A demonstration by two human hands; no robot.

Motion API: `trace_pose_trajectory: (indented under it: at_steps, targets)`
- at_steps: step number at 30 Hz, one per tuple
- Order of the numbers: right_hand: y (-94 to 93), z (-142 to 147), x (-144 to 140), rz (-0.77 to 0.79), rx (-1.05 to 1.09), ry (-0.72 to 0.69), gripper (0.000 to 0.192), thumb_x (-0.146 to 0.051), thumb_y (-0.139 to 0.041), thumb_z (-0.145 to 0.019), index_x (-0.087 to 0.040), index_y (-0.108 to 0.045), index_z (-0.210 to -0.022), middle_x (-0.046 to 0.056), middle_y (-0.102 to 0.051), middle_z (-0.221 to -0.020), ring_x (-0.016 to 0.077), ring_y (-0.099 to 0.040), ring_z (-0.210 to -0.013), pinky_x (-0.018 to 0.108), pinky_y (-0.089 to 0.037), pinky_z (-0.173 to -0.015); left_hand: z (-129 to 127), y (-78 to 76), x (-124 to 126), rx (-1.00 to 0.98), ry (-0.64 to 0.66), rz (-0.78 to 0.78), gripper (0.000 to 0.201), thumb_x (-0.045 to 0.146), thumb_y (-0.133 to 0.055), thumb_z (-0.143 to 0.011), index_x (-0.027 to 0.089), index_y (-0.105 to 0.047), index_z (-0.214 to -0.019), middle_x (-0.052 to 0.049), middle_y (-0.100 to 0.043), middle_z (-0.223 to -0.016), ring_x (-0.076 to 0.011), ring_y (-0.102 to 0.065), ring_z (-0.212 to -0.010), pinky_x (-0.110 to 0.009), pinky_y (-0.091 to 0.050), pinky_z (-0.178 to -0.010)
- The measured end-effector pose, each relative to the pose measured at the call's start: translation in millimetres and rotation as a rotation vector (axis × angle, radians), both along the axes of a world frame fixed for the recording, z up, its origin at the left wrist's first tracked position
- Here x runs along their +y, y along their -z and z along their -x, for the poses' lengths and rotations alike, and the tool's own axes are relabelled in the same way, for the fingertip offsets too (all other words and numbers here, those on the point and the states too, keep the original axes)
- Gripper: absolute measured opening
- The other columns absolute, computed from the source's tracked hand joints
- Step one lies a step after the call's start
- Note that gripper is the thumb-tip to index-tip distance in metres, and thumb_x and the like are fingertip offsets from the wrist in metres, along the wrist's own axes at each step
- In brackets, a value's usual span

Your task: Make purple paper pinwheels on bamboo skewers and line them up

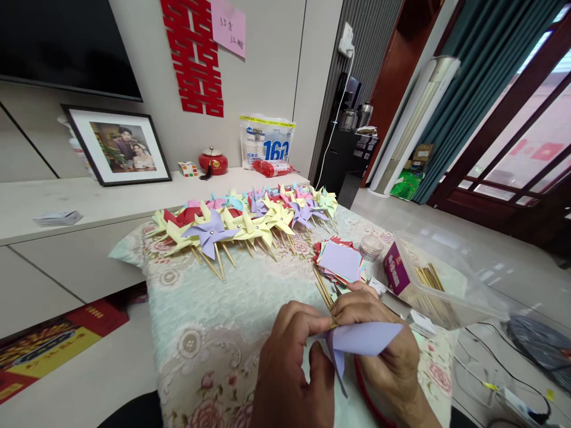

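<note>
Left hand (289, 362) closed, thumb and fingers pinching a folded lilac paper sheet (361, 340) low over the floral tablecloth (209, 321). Right hand (379, 333) curled shut on the same sheet (a thin wooden stick (322, 291) meets its fingertips). Clear plastic tub (450, 291) just right: wooden sticks, purple box (396, 267)

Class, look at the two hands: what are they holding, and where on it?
Both hands, left and right, pinch a lilac paper pinwheel at its centre, where the folded tips meet a stick.
</note>
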State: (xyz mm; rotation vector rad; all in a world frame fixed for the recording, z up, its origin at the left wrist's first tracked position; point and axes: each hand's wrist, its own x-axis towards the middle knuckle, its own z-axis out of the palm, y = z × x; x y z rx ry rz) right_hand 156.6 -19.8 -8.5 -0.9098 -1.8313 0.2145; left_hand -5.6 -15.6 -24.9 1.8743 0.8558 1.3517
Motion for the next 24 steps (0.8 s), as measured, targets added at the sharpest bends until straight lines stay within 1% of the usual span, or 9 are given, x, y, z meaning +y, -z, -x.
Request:
trace_pose_trajectory:
  at_steps: [3, 5, 7, 10, 12, 14, 17, 20, 24]
  targets:
    - [3.0, -4, 4, 0.092, 0.053, -0.036, 0.016, -0.011, -0.054, -0.090, -0.022, -0.064, -0.094, 0.001, -0.065, -0.085, 0.0186, -0.062, -0.084, 0.038, -0.044, -0.087, -2, 2.1, 3, -0.024, 0.052, 0.131, 0.035, -0.001, -0.048, -0.070, 0.020, -0.058, -0.095, -0.004, -0.058, -0.089, -0.0200, -0.060, -0.084, -0.032, -0.050, -0.074]
    - [3.9, -7, 7, 0.242, 0.084, -0.007, 0.009, -0.017, -0.058, -0.091, -0.022, -0.066, -0.091, 0.001, -0.065, -0.085, 0.0184, -0.061, -0.083, 0.033, -0.046, -0.077, -3, 4.0, 5, -0.045, 0.082, 0.267, 0.034, 0.000, -0.050, -0.067, 0.020, -0.058, -0.092, -0.004, -0.059, -0.088, -0.0205, -0.060, -0.083, -0.033, -0.050, -0.076]
    - [4.5, -9, 9, 0.417, 0.096, 0.044, 0.007, -0.023, -0.061, -0.091, -0.021, -0.066, -0.087, 0.001, -0.066, -0.082, 0.0175, -0.060, -0.077, 0.030, -0.046, -0.069, -5, 7.9, 7, -0.090, 0.116, 0.418, 0.031, 0.004, -0.057, -0.067, 0.020, -0.061, -0.094, -0.004, -0.063, -0.087, -0.0207, -0.061, -0.082, -0.032, -0.051, -0.076]
    - [6.1, -8, 11, 0.606, 0.152, 0.048, 0.011, -0.028, -0.062, -0.087, -0.018, -0.067, -0.085, 0.002, -0.067, -0.079, 0.0178, -0.060, -0.074, 0.029, -0.046, -0.067, -9, 17.6, 13, -0.204, 0.189, 0.628, 0.030, 0.016, -0.070, -0.069, 0.018, -0.065, -0.099, -0.005, -0.069, -0.085, -0.0194, -0.062, -0.074, -0.028, -0.050, -0.067]
    - [8.4, -7, 12, 0.689, 0.205, 0.021, 0.012, -0.028, -0.063, -0.085, -0.017, -0.068, -0.086, 0.002, -0.067, -0.080, 0.0178, -0.060, -0.074, 0.028, -0.046, -0.067, -13, 24.9, 19, -0.289, 0.200, 0.717, 0.027, 0.026, -0.076, -0.070, 0.016, -0.067, -0.093, -0.005, -0.070, -0.078, -0.0170, -0.061, -0.067, -0.025, -0.048, -0.060]
    - [11.1, -5, 14, 0.747, 0.249, 0.003, 0.012, -0.027, -0.063, -0.084, -0.017, -0.068, -0.085, 0.001, -0.066, -0.078, 0.0170, -0.059, -0.072, 0.027, -0.046, -0.065, -15, 30.7, 25, -0.329, 0.177, 0.781, 0.027, 0.035, -0.076, -0.070, 0.015, -0.067, -0.085, -0.001, -0.065, -0.063, -0.0133, -0.054, -0.054, -0.023, -0.043, -0.050]
    - [14.5, -4, 15, 0.797, 0.296, -0.037, 0.010, -0.026, -0.063, -0.082, -0.016, -0.066, -0.083, 0.000, -0.064, -0.076, 0.0161, -0.058, -0.071, 0.027, -0.046, -0.065, -17, 34.2, 31, -0.318, 0.146, 0.848, 0.035, 0.045, -0.078, -0.067, 0.015, -0.064, -0.074, 0.005, -0.051, -0.045, -0.0093, -0.040, -0.040, -0.021, -0.031, -0.040]
    - [16.5, -4, 16, 0.823, 0.314, -0.070, 0.010, -0.025, -0.064, -0.081, -0.016, -0.066, -0.084, 0.000, -0.064, -0.077, 0.0158, -0.058, -0.071, 0.026, -0.047, -0.064, -14, 32.1, 32, -0.320, 0.160, 0.880, 0.037, 0.048, -0.079, -0.067, 0.015, -0.061, -0.069, 0.006, -0.047, -0.042, -0.0082, -0.037, -0.039, -0.021, -0.028, -0.041]
    - [18.3, -4, 17, 0.814, 0.299, -0.026, 0.013, -0.029, -0.065, -0.081, -0.016, -0.067, -0.084, 0.000, -0.064, -0.075, 0.0160, -0.059, -0.068, 0.027, -0.048, -0.063, -12, 29.6, 30, -0.361, 0.171, 0.876, 0.038, 0.047, -0.078, -0.070, 0.016, -0.057, -0.064, 0.006, -0.046, -0.042, -0.0078, -0.038, -0.040, -0.021, -0.027, -0.043]
